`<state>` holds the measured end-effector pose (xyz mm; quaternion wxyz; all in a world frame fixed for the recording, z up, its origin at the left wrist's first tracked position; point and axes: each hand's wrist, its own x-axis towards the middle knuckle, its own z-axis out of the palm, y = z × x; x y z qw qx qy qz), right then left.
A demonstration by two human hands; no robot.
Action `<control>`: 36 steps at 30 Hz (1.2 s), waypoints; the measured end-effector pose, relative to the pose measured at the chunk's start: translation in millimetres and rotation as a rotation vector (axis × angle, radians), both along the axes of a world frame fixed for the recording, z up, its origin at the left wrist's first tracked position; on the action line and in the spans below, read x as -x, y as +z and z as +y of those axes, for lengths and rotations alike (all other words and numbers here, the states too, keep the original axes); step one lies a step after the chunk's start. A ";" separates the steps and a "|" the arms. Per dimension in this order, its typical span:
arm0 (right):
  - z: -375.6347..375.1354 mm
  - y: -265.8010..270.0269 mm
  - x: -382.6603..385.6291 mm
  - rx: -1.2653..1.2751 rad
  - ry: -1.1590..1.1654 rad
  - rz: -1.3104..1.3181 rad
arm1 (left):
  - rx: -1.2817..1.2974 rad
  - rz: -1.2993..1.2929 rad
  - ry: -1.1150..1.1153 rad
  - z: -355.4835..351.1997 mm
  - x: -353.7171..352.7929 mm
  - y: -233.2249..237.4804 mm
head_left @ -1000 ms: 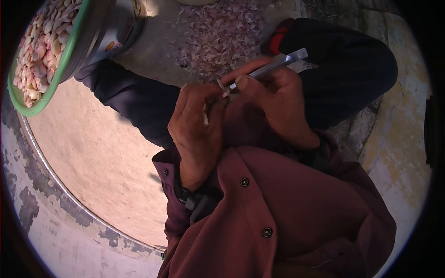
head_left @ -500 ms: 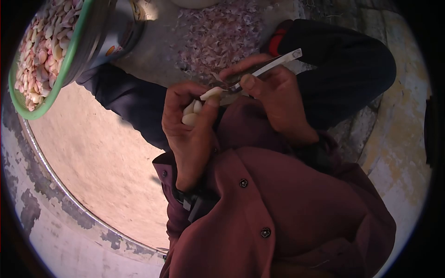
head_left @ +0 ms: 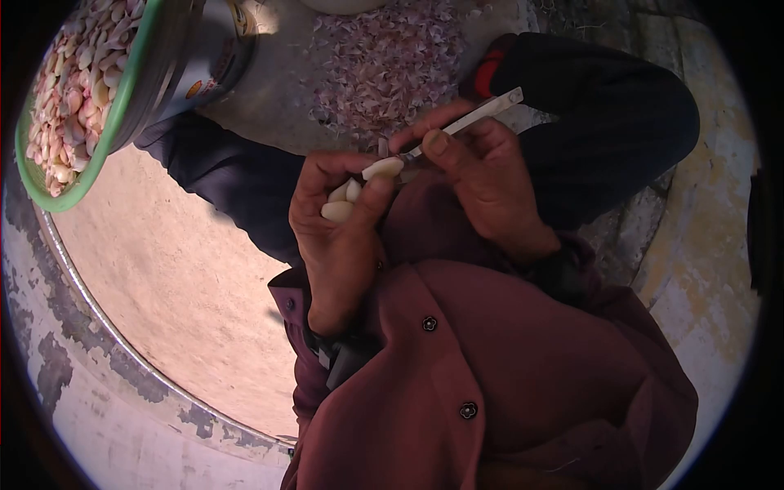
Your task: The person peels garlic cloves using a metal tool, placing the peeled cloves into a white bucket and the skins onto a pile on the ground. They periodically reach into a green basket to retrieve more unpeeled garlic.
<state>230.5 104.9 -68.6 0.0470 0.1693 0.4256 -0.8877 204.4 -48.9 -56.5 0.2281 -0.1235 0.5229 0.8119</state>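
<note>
Pinched between the thumb and fingertips of my left hand (head_left: 335, 212) is a pale garlic clove (head_left: 383, 168). More peeled garlic cloves (head_left: 336, 211) are tucked in the same palm. My right hand (head_left: 494, 175) grips a knife with a flat, light-coloured handle (head_left: 482, 113), which points up and to the right. The knife's blade end is at the upper edge of the held clove, mostly hidden by the fingers. A small bit of skin (head_left: 383, 147) shows beside the fingertips there.
A green-rimmed basket (head_left: 122, 106) full of garlic cloves (head_left: 77, 102) stands at upper left, beside a printed bucket (head_left: 200, 69). Pinkish garlic skins (head_left: 388, 65) lie heaped on the ground ahead. My dark-trousered legs (head_left: 608, 122) are bent on both sides.
My left hand and the clove have shifted slightly right and down. The knife handle has moved a little left and down, and a bit of skin now stands up by the fingertips.
</note>
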 end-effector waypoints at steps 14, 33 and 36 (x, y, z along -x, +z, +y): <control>-4.7 0.7 3.9 -0.099 0.002 0.044 | -0.315 -0.216 0.001 -5.3 1.6 -13.0; 10.7 7.2 3.4 -0.463 0.163 0.187 | 0.513 0.387 -0.135 -5.9 9.0 7.0; 9.1 6.2 3.0 -0.357 0.144 0.159 | 0.487 0.352 -0.151 -6.1 8.9 7.2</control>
